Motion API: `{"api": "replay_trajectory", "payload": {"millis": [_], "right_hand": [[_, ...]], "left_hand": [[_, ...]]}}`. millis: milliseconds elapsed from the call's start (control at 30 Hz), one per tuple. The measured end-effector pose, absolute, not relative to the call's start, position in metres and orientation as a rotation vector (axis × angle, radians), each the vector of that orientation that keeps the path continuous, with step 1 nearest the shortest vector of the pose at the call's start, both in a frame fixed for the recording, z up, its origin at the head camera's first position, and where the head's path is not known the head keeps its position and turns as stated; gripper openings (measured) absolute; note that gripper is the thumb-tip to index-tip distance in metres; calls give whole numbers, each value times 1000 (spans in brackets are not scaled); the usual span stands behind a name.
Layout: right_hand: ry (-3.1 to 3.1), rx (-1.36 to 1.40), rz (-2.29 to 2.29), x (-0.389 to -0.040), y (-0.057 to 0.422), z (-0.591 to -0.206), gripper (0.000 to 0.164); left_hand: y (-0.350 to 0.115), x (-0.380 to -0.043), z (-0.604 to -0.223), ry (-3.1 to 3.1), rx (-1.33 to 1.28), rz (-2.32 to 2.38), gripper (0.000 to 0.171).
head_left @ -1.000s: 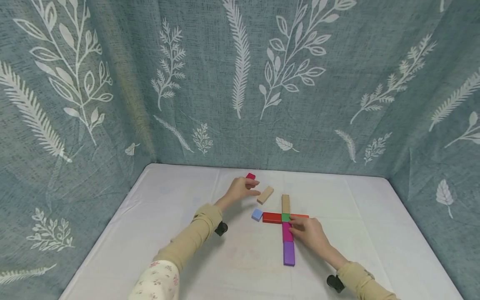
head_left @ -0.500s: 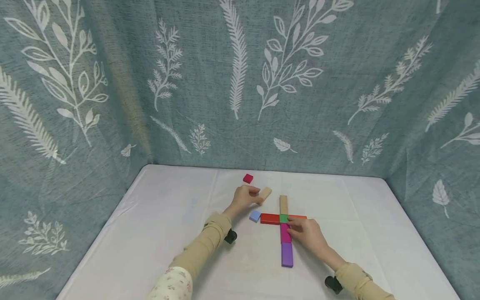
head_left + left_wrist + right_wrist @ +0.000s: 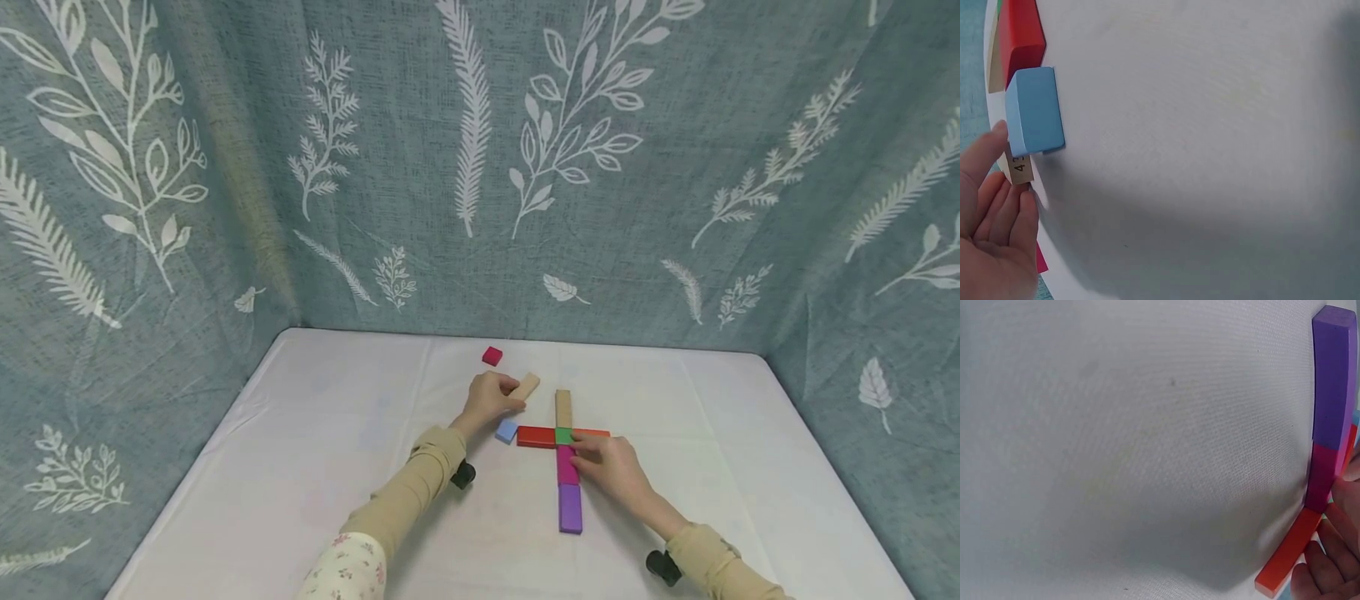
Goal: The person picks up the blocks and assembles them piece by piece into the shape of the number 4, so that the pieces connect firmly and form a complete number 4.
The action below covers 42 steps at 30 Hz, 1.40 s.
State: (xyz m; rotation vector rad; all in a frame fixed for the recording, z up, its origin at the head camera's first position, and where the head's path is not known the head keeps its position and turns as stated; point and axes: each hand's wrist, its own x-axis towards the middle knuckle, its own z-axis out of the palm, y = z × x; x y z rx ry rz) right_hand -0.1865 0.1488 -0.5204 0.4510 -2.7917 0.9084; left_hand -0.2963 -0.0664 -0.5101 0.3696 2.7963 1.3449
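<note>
My left hand (image 3: 489, 397) pinches the near end of a loose plain wooden block (image 3: 528, 384); in the left wrist view its number-marked end (image 3: 1019, 170) sits between thumb and fingers. A blue block (image 3: 507, 431) lies just below that hand, beside a red block (image 3: 536, 437). Blocks form a flat cross: a green block (image 3: 563, 437) at the centre, the red one left, an orange block (image 3: 596, 432) right, another wooden block (image 3: 563, 408) above, magenta (image 3: 567, 468) and purple (image 3: 571, 510) blocks below. My right hand (image 3: 617, 473) touches the cross near the magenta, green and orange blocks with relaxed fingers.
A small crimson block (image 3: 492, 356) lies near the back edge of the white-covered table (image 3: 360, 392). Behind stands a teal curtain (image 3: 420, 167) with a white leaf print. Dark wrist cameras (image 3: 463, 475) hang beneath both sleeves.
My left hand has come away from the crimson block to the loose wooden block, and its thumb and fingers have drawn together round it. The right hand stays at the cross.
</note>
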Motion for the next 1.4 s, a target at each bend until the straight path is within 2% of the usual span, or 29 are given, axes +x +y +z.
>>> {"api": "replay_trajectory", "payload": {"millis": [700, 1400], "right_hand": [[-2775, 484, 916, -184, 147, -522, 21], [-2799, 448, 928, -185, 148, -520, 23]], "left_hand": [[-66, -287, -511, 2875, 116, 1371, 23], [-64, -278, -479, 2900, -9, 1454, 21]]}}
